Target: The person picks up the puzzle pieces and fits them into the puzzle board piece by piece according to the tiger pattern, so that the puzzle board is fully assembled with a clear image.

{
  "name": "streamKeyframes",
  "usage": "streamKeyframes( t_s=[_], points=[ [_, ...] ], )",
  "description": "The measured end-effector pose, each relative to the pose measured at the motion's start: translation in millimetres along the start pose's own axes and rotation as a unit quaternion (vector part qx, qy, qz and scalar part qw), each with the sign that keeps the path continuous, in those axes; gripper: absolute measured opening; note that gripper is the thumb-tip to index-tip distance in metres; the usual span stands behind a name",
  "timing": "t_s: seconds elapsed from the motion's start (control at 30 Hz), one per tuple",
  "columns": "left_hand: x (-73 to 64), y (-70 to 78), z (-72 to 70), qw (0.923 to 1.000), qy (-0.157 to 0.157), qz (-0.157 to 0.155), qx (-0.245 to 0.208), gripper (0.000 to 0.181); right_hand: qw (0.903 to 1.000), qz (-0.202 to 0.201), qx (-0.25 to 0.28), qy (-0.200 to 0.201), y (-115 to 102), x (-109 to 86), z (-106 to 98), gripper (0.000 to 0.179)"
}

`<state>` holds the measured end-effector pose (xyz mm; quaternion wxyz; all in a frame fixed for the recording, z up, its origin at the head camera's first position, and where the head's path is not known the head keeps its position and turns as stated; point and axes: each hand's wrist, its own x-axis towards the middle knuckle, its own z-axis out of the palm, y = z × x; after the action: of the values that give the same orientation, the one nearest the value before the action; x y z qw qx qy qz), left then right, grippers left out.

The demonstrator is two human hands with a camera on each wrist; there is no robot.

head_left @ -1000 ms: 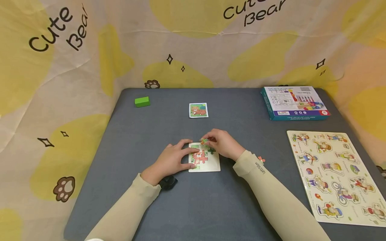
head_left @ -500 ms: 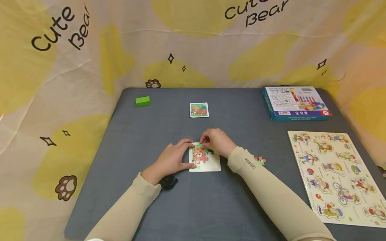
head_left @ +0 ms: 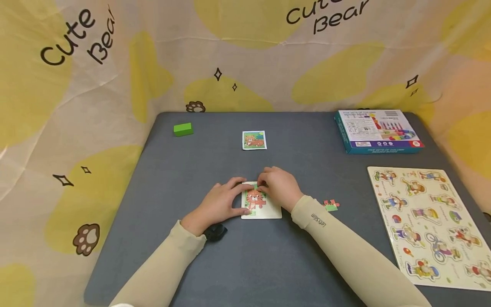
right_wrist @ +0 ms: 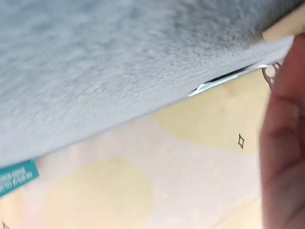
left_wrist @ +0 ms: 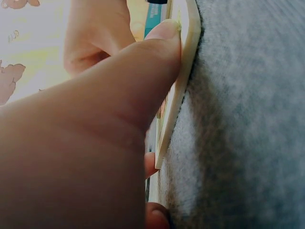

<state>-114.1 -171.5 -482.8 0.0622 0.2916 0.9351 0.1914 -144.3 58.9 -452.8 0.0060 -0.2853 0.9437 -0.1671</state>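
Observation:
My left hand (head_left: 218,202) rests on the left side of a small square jigsaw tray (head_left: 273,212), its thumb and fingers spread over it. In the left wrist view the thumb (left_wrist: 164,45) presses on the tray near its edge. A red tiger is partly assembled in the tray, and bare tray shows at the lower right. Over the top edge, my right hand (head_left: 281,186) has its fingers bent and its fingertips on a green jigsaw piece (head_left: 255,186). That hand covers the tray's upper right corner. A few loose jigsaw pieces (head_left: 331,205) lie beside the right sleeve.
A tiger picture card (head_left: 254,140) lies behind the tray. A green block (head_left: 183,129) sits at the back left, a boxed toy set (head_left: 379,132) at the back right. On the right lies a large picture board (head_left: 429,226). Patterned cloth (head_left: 268,55) hangs behind the table.
My right hand has brought the jigsaw piece down from the tray's top edge into the tray. The sleeve has shifted, showing more loose pieces. The left hand has stayed in place.

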Motion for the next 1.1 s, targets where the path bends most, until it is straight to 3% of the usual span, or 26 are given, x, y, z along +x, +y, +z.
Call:
streamKeyframes(
  t_s=[0.2, 0.43, 0.7, 1.1],
  points=[
    [0.3, 1.1, -2.1, 0.9998, 0.001, 0.013, 0.015, 0.066, 0.9906, -0.078, -0.098, 0.055, -3, -20.1, 5, 0.006],
    [1.8, 2.2, -2.3, 0.9996, 0.001, 0.017, 0.023, 0.067, 0.9834, -0.085, -0.155, 0.039, 0, -46.6, 8, 0.032],
    [0.9, -0.9, -0.6, 0.9995, -0.012, 0.008, 0.026, 0.068, 0.98, -0.096, -0.173, 0.016, 3, -53.5, 8, 0.041],
    [0.3, -0.2, -2.4, 0.9995, -0.009, 0.011, 0.03, 0.071, 0.9813, -0.099, -0.162, 0.031, 1, -58.1, 13, 0.043]
  ],
)
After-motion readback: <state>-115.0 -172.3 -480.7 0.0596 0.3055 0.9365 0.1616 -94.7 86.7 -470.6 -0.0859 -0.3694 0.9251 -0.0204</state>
